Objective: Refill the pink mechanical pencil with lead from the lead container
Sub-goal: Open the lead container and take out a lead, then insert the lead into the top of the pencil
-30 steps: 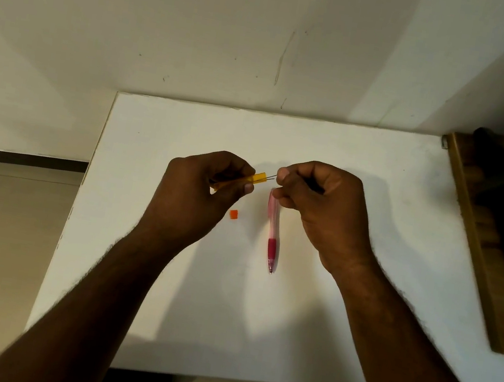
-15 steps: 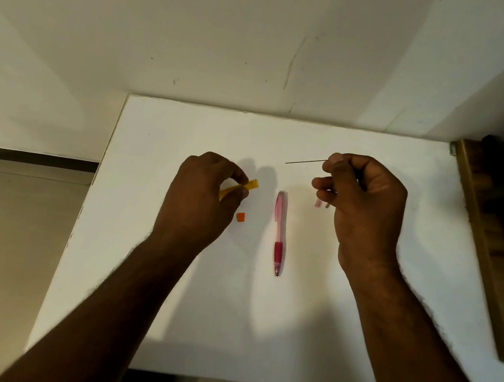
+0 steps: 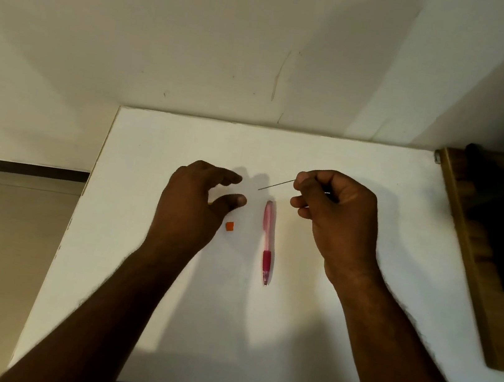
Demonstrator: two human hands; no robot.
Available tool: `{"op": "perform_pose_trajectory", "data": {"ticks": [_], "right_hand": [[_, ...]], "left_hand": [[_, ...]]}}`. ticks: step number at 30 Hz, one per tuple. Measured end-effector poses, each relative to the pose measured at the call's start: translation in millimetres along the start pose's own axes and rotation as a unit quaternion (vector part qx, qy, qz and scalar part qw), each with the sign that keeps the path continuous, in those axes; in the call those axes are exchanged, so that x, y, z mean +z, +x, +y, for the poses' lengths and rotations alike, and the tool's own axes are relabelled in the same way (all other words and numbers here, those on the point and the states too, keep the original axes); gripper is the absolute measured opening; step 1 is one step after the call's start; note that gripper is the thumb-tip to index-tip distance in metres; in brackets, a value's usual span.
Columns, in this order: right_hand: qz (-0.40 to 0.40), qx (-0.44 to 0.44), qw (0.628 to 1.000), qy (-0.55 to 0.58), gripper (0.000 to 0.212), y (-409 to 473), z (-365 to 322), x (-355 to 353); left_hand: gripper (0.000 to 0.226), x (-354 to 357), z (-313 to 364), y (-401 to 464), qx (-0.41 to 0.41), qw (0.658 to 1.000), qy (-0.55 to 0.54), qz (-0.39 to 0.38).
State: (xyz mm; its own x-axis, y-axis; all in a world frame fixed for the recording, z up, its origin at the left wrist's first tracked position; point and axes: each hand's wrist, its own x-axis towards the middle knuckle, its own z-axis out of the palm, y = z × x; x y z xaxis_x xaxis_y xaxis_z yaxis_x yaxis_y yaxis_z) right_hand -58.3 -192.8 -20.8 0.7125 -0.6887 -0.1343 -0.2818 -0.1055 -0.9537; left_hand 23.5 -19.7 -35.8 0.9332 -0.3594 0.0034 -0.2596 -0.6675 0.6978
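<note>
The pink mechanical pencil (image 3: 267, 242) lies on the white table (image 3: 353, 336), tip towards me, between my hands. My right hand (image 3: 335, 216) is above and to the right of the pencil's back end. It pinches a thin grey lead (image 3: 276, 184) that points left. My left hand (image 3: 193, 205) hovers low over the table left of the pencil, thumb and forefinger apart with nothing between them. Only a yellow sliver of the lead container (image 3: 209, 203) shows under that hand. A small orange cap (image 3: 229, 226) lies on the table just below my left thumb.
A brown wooden board (image 3: 474, 273) with dark objects on it borders the table's right side. A white wall rises behind the table's far edge. Tiled floor lies to the left of the table.
My right hand pulled the lead out of the yellow container and moved right. My left hand lowered, opened its fingers and let go of the container, which is now almost hidden under it.
</note>
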Motion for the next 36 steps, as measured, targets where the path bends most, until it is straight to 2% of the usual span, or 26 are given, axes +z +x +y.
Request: {"op": "perform_pose_trajectory", "data": {"ticks": [3, 6, 11, 22, 27, 29, 31, 34, 36], "right_hand": [[-0.013, -0.011, 1.0, -0.017, 0.011, 0, 1, 0], [-0.02, -0.01, 1.0, -0.017, 0.012, -1, 1, 0], [-0.034, 0.009, 0.999, 0.017, 0.012, -2, -1, 2], [-0.118, 0.107, 0.979, 0.125, 0.012, -13, -7, 7], [-0.079, 0.091, 0.985, 0.121, 0.008, -10, -7, 7], [-0.019, 0.072, 0.991, 0.115, 0.008, -7, -8, 2], [0.04, 0.063, 0.989, 0.127, 0.007, -3, -8, -4], [0.084, 0.061, 0.985, 0.139, 0.006, 0, -7, -8], [0.087, 0.058, 0.986, 0.132, 0.006, 0, -6, -8]], "left_hand": [[0.024, -5, 12, -2, -0.006, 0.992, -0.12, -0.022], [0.021, -6, 18, -4, -0.006, 0.986, -0.16, -0.051], [0.009, -5, 19, -5, 0.002, 0.986, -0.159, -0.054], [0.012, -2, 22, -7, 0.009, 0.986, -0.162, -0.045], [0.013, 1, 26, -10, 0.007, 0.986, -0.163, -0.038], [0.025, 3, 29, -12, -0.01, 0.994, -0.109, -0.018], [0.04, 7, 32, -15, -0.043, 0.999, 0.026, -0.02], [0.052, 21, 39, -25, -0.084, 0.97, 0.205, -0.102], [0.055, 32, 46, -32, -0.081, 0.959, 0.236, -0.137]]}}
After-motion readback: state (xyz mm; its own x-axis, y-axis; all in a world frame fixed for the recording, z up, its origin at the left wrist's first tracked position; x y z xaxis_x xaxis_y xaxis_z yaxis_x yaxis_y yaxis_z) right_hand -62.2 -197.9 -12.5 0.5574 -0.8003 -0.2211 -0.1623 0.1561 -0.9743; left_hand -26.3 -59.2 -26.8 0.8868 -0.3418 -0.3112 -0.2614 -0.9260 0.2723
